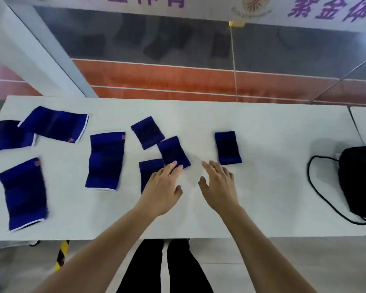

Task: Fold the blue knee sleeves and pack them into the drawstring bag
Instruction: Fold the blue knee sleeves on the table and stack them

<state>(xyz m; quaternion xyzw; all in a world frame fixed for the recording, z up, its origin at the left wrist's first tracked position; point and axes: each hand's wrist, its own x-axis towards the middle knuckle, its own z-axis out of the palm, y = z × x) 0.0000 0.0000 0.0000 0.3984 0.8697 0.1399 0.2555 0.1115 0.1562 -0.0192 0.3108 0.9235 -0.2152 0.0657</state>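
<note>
White desk (262,127) before a glass wall; orange floor beyond. Blue knee sleeves (106,160) lie left of the black drawstring bag (359,178). Left hand (163,187) released, fingertips on a folded sleeve (173,152); right hand (219,185) released, empty.

White table (262,127) spans the view. Behind it, a glass wall (178,39) with a white banner (220,5) bearing purple characters; orange floor (156,79) with white lines beyond.
</note>
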